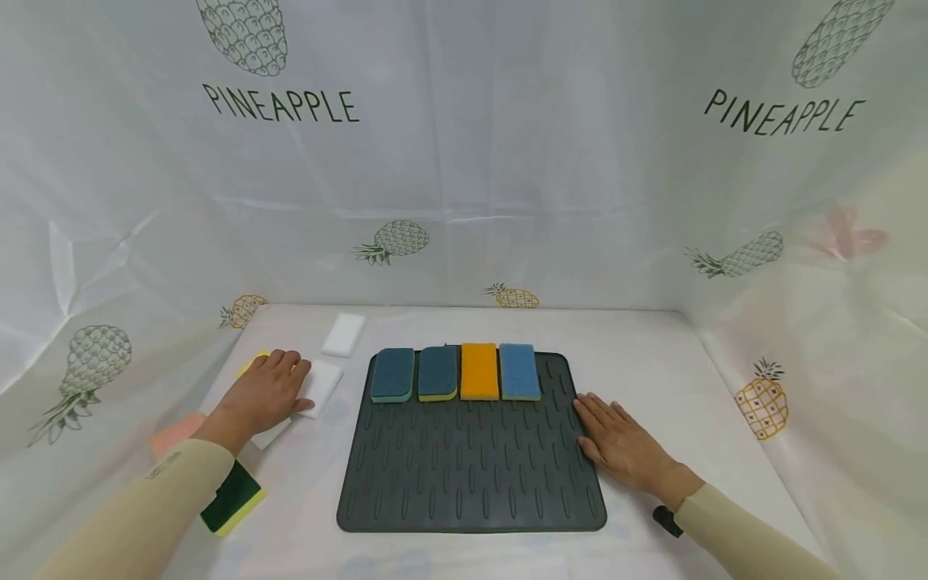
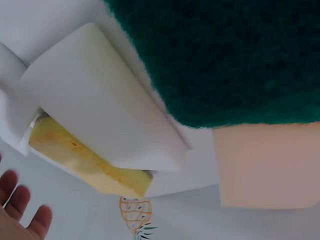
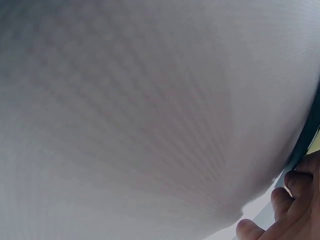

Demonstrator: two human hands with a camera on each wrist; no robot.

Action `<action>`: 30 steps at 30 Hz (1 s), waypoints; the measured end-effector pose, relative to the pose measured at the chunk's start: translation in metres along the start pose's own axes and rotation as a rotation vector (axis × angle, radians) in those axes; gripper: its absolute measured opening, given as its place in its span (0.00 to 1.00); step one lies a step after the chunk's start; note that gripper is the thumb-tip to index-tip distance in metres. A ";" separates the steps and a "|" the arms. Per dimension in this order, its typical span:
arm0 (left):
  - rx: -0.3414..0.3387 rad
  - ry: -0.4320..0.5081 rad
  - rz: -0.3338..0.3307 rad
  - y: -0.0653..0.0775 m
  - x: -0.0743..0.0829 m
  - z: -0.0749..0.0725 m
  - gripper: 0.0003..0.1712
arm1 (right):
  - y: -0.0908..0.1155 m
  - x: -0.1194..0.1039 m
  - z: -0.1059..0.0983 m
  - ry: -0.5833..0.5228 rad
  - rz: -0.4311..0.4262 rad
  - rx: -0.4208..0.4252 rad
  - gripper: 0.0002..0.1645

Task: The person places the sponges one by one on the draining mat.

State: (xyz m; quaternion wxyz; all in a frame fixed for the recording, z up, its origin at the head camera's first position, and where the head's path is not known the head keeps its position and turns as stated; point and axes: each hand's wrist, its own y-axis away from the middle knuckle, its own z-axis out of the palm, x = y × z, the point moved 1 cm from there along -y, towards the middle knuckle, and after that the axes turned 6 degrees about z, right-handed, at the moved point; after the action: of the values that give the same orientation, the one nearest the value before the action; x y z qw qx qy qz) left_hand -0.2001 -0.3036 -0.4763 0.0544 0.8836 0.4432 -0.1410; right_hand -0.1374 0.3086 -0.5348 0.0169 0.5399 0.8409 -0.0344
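My left hand (image 1: 264, 395) hovers over a group of sponges on the left, fingers loosely bent. In the left wrist view its fingertips (image 2: 20, 192) appear apart from the sponges. Beneath and beside it lie white sponges (image 1: 321, 385) and a yellow sponge (image 2: 90, 160), mostly hidden in the head view. My right hand (image 1: 627, 447) lies with extended fingers against the right edge of a dark ribbed mat (image 1: 471, 475). Along the mat's far edge sit two dark blue sponges (image 1: 393, 374), an orange sponge (image 1: 479, 372) and a lighter blue sponge (image 1: 519, 372).
Nearer me on the left are a green-and-yellow scouring sponge (image 1: 234, 498) and a pink sponge (image 1: 174, 433), both partly behind the left arm. Another white sponge (image 1: 344, 334) lies farther back. A pineapple-print sheet (image 1: 464, 161) rises behind the table and at both sides.
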 end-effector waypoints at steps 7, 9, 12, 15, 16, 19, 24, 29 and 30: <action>0.000 -0.028 0.006 0.001 -0.001 -0.004 0.60 | 0.001 -0.001 -0.002 -0.004 -0.001 -0.001 0.39; -0.013 -0.039 0.009 0.001 -0.001 -0.004 0.61 | 0.001 -0.001 -0.002 -0.003 0.000 -0.003 0.39; -0.030 -0.042 0.012 0.000 -0.001 -0.005 0.62 | 0.001 -0.001 -0.001 -0.006 0.002 -0.003 0.39; -0.041 -0.037 0.014 0.001 -0.002 -0.004 0.62 | 0.001 -0.002 -0.001 -0.008 0.002 -0.002 0.39; -0.045 -0.037 0.014 0.001 -0.002 -0.004 0.62 | 0.001 -0.002 -0.001 -0.007 0.001 -0.002 0.39; -0.052 -0.032 0.013 0.001 -0.004 -0.004 0.63 | 0.001 -0.002 -0.001 -0.001 0.001 -0.003 0.39; -0.066 -0.016 0.008 0.001 -0.004 -0.005 0.59 | 0.001 -0.001 0.000 0.013 0.004 -0.007 0.39; -0.073 0.007 -0.003 0.001 -0.002 -0.006 0.55 | 0.001 -0.001 -0.001 0.004 0.002 -0.008 0.39; -0.075 0.020 -0.012 0.002 -0.002 -0.006 0.55 | 0.001 -0.001 -0.001 0.003 0.001 -0.008 0.39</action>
State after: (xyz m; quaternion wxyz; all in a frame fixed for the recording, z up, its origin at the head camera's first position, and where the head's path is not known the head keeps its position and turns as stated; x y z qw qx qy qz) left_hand -0.1987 -0.3045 -0.4700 0.0823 0.8796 0.4539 -0.1159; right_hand -0.1363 0.3077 -0.5337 0.0180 0.5404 0.8407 -0.0303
